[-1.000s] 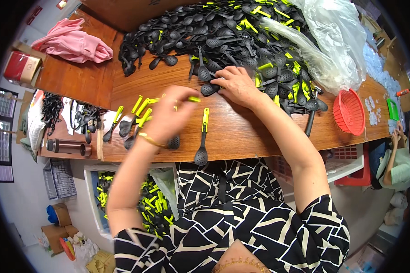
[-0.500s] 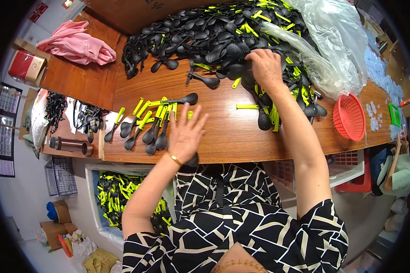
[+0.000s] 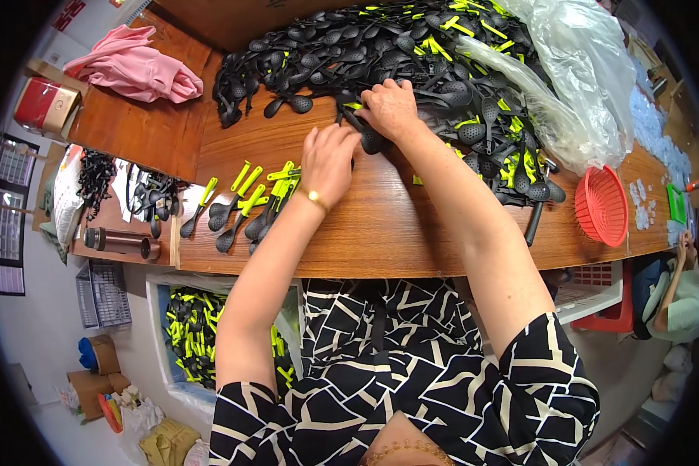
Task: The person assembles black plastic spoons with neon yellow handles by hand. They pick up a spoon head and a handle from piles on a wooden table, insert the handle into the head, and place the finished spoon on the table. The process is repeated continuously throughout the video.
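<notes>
A large heap of black perforated spoons, mixed with lime-green handles, covers the far part of the table. At the heap's near edge, my right hand is closed on a black perforated spoon, its fingers bent over the dark pieces. Just left of it and nearer, my left hand has its fingers curled in close to the same pieces. A bit of something black shows beside its thumb side; what lies under the fingers is hidden. By my left wrist lies a loose group of black spoons with lime-green handles.
A red plastic basket stands at the right edge beside a clear plastic bag. Pink cloth lies far left, a brown flask nearer. Below the table edge sits a box of black and green pieces. Another person is at right.
My right hand has moved left along the heap. My left hand has moved away from me toward it, its spread fingers now curled. Some pieces at the heap's near right have shifted.
</notes>
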Motion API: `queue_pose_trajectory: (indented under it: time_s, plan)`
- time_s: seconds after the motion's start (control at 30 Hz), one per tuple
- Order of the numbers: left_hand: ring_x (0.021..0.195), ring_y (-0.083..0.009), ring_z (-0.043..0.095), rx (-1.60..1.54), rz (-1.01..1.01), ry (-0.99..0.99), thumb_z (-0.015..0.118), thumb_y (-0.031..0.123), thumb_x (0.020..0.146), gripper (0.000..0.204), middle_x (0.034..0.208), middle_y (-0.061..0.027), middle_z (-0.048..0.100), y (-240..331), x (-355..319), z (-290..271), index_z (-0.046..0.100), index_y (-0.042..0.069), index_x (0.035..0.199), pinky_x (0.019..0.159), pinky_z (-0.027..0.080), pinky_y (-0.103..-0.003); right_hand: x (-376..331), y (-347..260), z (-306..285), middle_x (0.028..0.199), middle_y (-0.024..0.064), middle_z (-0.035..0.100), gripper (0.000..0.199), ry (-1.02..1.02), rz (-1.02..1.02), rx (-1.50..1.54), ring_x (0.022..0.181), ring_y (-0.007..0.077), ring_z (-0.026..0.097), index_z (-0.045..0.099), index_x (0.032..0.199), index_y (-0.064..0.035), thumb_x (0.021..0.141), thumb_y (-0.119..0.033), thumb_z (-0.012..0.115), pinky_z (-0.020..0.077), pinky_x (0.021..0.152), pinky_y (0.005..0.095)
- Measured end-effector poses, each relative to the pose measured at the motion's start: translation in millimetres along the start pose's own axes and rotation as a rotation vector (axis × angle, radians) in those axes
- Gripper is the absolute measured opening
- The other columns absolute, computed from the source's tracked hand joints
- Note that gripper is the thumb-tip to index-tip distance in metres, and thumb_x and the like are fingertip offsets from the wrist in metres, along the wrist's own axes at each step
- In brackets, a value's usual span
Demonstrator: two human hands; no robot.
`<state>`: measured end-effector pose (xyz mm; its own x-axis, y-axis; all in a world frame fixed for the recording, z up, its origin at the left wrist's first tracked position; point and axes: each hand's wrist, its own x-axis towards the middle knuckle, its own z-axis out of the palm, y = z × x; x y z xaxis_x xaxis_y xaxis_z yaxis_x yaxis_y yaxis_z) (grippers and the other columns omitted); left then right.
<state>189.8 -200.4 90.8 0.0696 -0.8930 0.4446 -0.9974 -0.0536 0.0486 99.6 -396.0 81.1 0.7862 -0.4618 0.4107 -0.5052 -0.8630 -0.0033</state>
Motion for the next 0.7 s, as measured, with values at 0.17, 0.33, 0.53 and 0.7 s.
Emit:
queue_pose_trajectory:
  time_s: [0.17, 0.33, 0.53, 0.7]
  plan:
    - [0.119, -0.0272, 0.064, 0.079, 0.011, -0.128, 0.063, 0.011, 0.096, 0.023, 0.123, -0.0042, 0.072, -17, 51, 32, 0.079, 0.015, 0.111, 0.101, 0.046, -0.047, 1, 12, -7, 0.107, 0.0010, 0.079, 0.024, -0.103, 0.034, -0.032, 0.110, 0.0225, 0.069, 0.083, 0.103, -0.0208, 0.091, -0.041, 0.076, 0.0444, 0.092, 0.0509]
    - [0.115, -0.0276, 0.065, 0.025, 0.094, -0.117, 0.070, 0.017, 0.096, 0.012, 0.119, -0.0030, 0.071, -16, 57, 31, 0.078, 0.012, 0.103, 0.099, 0.045, -0.044, -12, 40, 1, 0.101, 0.0046, 0.078, 0.018, 0.026, 0.051, 0.101, 0.099, 0.0248, 0.073, 0.083, 0.095, -0.0180, 0.089, -0.032, 0.074, 0.0473, 0.090, 0.0500]
    - [0.108, -0.0339, 0.068, -0.412, -0.152, 0.014, 0.067, 0.011, 0.101, 0.008, 0.109, -0.0134, 0.072, 9, 47, 15, 0.070, 0.007, 0.107, 0.098, 0.048, -0.047, -25, 75, -25, 0.101, 0.0079, 0.080, 0.025, 0.178, 0.366, 1.221, 0.093, 0.0165, 0.077, 0.077, 0.101, -0.0034, 0.102, -0.028, 0.074, 0.0587, 0.085, 0.0317]
    - [0.092, -0.0389, 0.073, -0.339, -0.231, 0.138, 0.064, 0.015, 0.105, 0.017, 0.098, -0.0157, 0.076, 15, 37, 6, 0.069, 0.005, 0.117, 0.080, 0.055, -0.047, -83, 79, -57, 0.103, 0.0084, 0.080, 0.029, 0.081, 0.322, 1.386, 0.093, 0.0131, 0.074, 0.065, 0.132, -0.0007, 0.111, -0.020, 0.062, 0.0591, 0.085, 0.0287]
